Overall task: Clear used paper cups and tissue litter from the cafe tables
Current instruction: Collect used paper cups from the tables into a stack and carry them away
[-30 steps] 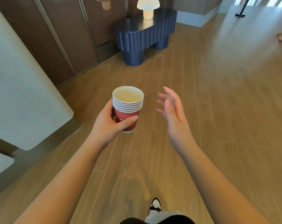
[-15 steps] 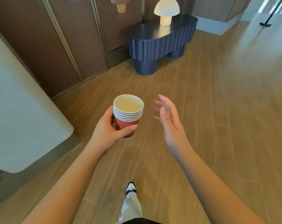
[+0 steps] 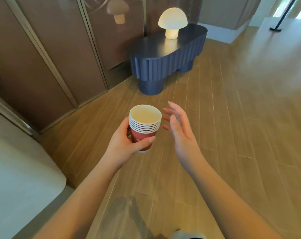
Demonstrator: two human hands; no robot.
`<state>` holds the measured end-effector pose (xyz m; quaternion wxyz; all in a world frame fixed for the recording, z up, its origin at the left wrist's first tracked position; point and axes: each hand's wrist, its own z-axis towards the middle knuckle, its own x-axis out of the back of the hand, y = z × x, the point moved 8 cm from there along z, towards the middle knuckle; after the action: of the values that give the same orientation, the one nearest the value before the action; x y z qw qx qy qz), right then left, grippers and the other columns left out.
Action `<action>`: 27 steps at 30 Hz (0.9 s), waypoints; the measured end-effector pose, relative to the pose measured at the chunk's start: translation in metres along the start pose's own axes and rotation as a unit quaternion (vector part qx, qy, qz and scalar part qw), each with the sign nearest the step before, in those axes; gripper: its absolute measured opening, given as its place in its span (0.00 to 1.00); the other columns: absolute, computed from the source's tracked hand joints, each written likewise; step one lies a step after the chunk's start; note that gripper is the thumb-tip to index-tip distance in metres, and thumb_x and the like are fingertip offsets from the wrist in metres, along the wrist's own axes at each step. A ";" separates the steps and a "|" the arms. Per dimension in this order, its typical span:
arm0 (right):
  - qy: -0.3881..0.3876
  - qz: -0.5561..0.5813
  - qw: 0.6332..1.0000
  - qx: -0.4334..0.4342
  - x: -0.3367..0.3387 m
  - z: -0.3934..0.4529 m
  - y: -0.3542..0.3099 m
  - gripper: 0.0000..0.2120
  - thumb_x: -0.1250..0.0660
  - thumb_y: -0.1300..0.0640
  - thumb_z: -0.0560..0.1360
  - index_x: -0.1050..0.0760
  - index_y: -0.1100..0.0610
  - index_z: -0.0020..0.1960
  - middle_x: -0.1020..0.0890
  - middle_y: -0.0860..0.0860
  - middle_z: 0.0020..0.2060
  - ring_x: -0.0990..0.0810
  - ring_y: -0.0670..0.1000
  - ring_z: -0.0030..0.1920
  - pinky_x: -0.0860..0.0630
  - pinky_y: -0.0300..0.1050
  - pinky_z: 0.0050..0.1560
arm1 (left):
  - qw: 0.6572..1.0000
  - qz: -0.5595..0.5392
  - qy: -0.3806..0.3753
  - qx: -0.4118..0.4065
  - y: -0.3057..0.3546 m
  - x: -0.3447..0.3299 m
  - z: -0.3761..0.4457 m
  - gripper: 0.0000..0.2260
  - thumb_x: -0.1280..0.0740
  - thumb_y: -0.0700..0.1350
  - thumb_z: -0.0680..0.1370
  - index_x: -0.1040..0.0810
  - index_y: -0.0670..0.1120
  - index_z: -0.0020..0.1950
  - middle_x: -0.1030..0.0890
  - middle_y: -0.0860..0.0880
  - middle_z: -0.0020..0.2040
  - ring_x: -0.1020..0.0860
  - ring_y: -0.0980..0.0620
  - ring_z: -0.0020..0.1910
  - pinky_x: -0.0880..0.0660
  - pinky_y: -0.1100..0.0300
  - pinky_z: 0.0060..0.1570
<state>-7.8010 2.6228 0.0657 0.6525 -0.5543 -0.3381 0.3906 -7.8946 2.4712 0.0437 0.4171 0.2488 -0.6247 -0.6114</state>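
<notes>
Cups point(image 3: 143, 125), a nested stack of red paper ones with white rims, sit upright in the left hand point(image 3: 127, 144), whose fingers and thumb wrap the bottom cup's wall; the stack is carried in the air above the wooden floor point(image 3: 232, 135), on no desk. Beside it, just apart from the rims, the right hand point(image 3: 180, 131) hovers with its fingers straight and spread, holding nothing. Ahead stands a dark blue ribbed desk point(image 3: 168, 61) with a mushroom-shaped lamp point(image 3: 172, 23) on its far end; I see no litter on its top. A pale rounded desk point(image 3: 22, 178) edge shows at the lower left.

This looks like the carrying stretch between tables. To do it well, I would keep the stack level and gripped low but firmly, and let the free hand steady the rims only if the stack leans, saving it for picking up the next cup or tissue.
</notes>
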 end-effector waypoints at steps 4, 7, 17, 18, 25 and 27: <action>-0.007 -0.009 1.000 0.009 0.025 0.082 0.012 0.29 0.44 0.35 0.77 0.39 0.42 0.76 0.28 0.35 0.68 0.30 0.37 0.70 0.31 0.39 0.71 | 1.000 0.000 -0.001 0.006 -0.006 -0.018 0.087 0.38 0.21 0.62 0.63 0.28 0.56 0.71 0.18 0.62 0.60 0.20 0.60 0.61 0.22 0.70 0.53; -0.011 -0.013 1.000 0.021 0.047 0.149 0.019 0.30 0.45 0.30 0.76 0.38 0.38 0.75 0.29 0.34 0.68 0.30 0.37 0.70 0.30 0.39 0.71 | 1.000 0.019 0.004 -0.005 0.002 -0.035 0.159 0.35 0.20 0.63 0.64 0.29 0.63 0.68 0.19 0.68 0.58 0.21 0.66 0.59 0.24 0.75 0.49; -0.024 -0.017 0.999 0.043 0.126 0.357 0.011 0.22 0.45 0.33 0.77 0.38 0.31 0.69 0.28 0.31 0.66 0.30 0.36 0.69 0.30 0.36 0.70 | 0.999 0.015 0.030 -0.016 0.030 -0.080 0.361 0.39 0.23 0.61 0.62 0.30 0.58 0.71 0.20 0.60 0.61 0.21 0.65 0.59 0.23 0.74 0.49; -0.025 -0.014 0.998 0.047 0.129 0.375 0.012 0.21 0.45 0.34 0.78 0.38 0.33 0.70 0.28 0.33 0.66 0.29 0.37 0.69 0.30 0.37 0.70 | 0.999 0.016 0.033 -0.017 0.032 -0.082 0.378 0.39 0.23 0.62 0.62 0.30 0.57 0.71 0.20 0.59 0.62 0.21 0.64 0.60 0.23 0.74 0.50; -0.074 -0.001 0.995 0.065 0.112 0.501 0.020 0.21 0.44 0.41 0.80 0.37 0.40 0.72 0.25 0.36 0.64 0.27 0.36 0.66 0.27 0.30 0.60 | 0.998 0.017 0.034 -0.041 0.033 -0.077 0.506 0.37 0.23 0.59 0.64 0.30 0.55 0.71 0.20 0.57 0.62 0.20 0.55 0.61 0.21 0.69 0.54; -0.080 -0.004 0.994 0.079 0.103 0.543 0.020 0.21 0.43 0.40 0.79 0.36 0.39 0.72 0.25 0.33 0.61 0.27 0.35 0.65 0.27 0.28 0.57 | 0.998 0.010 0.033 -0.054 0.032 -0.066 0.547 0.37 0.23 0.58 0.65 0.29 0.54 0.72 0.20 0.55 0.63 0.20 0.55 0.62 0.20 0.65 0.57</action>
<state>-8.2304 2.9648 0.1321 0.6667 -0.4671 -0.3592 0.4565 -8.3052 2.8340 0.1126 0.4564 0.2396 -0.5792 -0.6316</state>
